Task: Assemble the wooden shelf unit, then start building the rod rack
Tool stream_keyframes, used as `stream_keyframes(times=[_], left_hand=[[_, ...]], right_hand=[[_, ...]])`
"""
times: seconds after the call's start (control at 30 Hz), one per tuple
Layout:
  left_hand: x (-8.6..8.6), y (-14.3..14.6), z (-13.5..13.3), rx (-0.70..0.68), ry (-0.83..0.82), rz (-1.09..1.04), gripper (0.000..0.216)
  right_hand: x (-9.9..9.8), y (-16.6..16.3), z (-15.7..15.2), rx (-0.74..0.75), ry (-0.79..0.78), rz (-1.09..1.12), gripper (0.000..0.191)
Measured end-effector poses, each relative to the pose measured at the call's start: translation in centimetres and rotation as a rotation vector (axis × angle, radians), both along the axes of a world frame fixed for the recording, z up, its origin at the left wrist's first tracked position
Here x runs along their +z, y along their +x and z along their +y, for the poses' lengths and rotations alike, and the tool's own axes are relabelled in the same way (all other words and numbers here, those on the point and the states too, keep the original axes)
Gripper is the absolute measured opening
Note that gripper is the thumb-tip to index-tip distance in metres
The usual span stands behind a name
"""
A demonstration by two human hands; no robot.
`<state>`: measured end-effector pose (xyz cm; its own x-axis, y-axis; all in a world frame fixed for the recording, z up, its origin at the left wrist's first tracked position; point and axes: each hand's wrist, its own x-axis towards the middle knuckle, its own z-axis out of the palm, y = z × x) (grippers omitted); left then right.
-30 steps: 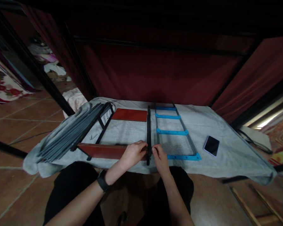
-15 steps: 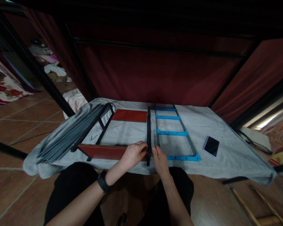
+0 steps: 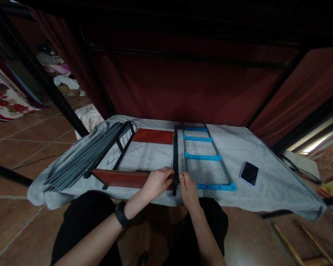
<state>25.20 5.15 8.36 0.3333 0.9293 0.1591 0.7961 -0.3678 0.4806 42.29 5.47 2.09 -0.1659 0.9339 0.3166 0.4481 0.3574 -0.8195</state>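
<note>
My left hand (image 3: 158,181) is closed at the right end of a reddish-brown board (image 3: 119,178), which stands on its long edge. Its bent fingers touch the near end of a black metal side frame (image 3: 175,155). On that frame's other side, my right hand (image 3: 189,189) pinches close against the black metal. Whatever small piece lies between the fingertips is hidden. The board's left end meets a second black side frame (image 3: 103,161). An orange-red panel (image 3: 153,136) lies farther back between the two frames.
Grey tubes (image 3: 81,159) are bundled at the left on a grey cloth (image 3: 269,147). Right of my hands lies a grey frame with blue crosspieces (image 3: 203,157), then a phone (image 3: 249,173). Small metal bits (image 3: 110,162) rest near the left frame. Dark red curtains (image 3: 180,88) hang behind.
Almost nothing differs. Both hands stay at the near end of the black frame, with only a slight shift of the view.
</note>
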Motion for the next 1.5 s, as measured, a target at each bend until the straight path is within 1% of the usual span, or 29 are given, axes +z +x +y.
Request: stream_keyframes(times=[0.07, 0.13, 0.3, 0.57, 0.8, 0.9, 0.97, 1.07, 1.27, 1.33, 1.43, 1.5], left_hand=[[0.0, 0.0, 0.0, 0.000, -0.001, 0.004, 0.019], [0.0, 0.0, 0.0, 0.000, 0.002, 0.008, 0.019], [-0.1, 0.1, -0.1, 0.008, 0.014, 0.026, 0.019], [0.0, 0.2, -0.1, 0.002, 0.004, 0.030, 0.019], [-0.4, 0.0, 0.0, -0.016, 0.020, 0.023, 0.022], [-0.5, 0.0, 0.0, -0.014, 0.024, 0.025, 0.020], [-0.4, 0.0, 0.0, -0.015, 0.022, 0.024, 0.019], [-0.3, 0.1, -0.1, -0.015, 0.021, 0.022, 0.019], [0.1, 0.1, -0.2, -0.015, 0.011, 0.045, 0.018], [0.1, 0.1, -0.2, -0.020, 0.011, 0.052, 0.018], [0.1, 0.2, -0.3, -0.008, 0.013, 0.097, 0.019], [0.1, 0.4, -0.6, 0.006, 0.026, 0.162, 0.029]], right_hand=[[-0.1, 0.2, -0.1, 0.020, 0.013, 0.061, 0.025], [-0.1, 0.3, 0.0, 0.041, 0.029, 0.074, 0.022], [0.1, 0.4, 0.5, 0.069, 0.068, -0.007, 0.022], [0.0, 0.1, 0.5, 0.026, 0.126, -0.143, 0.030], [0.3, 1.0, 0.6, 0.086, 0.226, -0.268, 0.028], [0.5, 1.2, 0.8, 0.109, 0.228, -0.302, 0.029], [0.6, 1.2, 0.9, 0.132, 0.200, -0.278, 0.029], [0.7, 1.2, 1.0, 0.160, 0.120, -0.182, 0.028], [1.0, 1.4, 1.1, 0.203, -0.147, 0.038, 0.032], [1.0, 1.4, 1.2, 0.210, -0.187, 0.081, 0.034], [0.6, 1.2, 1.2, 0.200, -0.206, 0.119, 0.034], [0.2, 1.1, 1.0, 0.188, -0.227, 0.160, 0.032]])
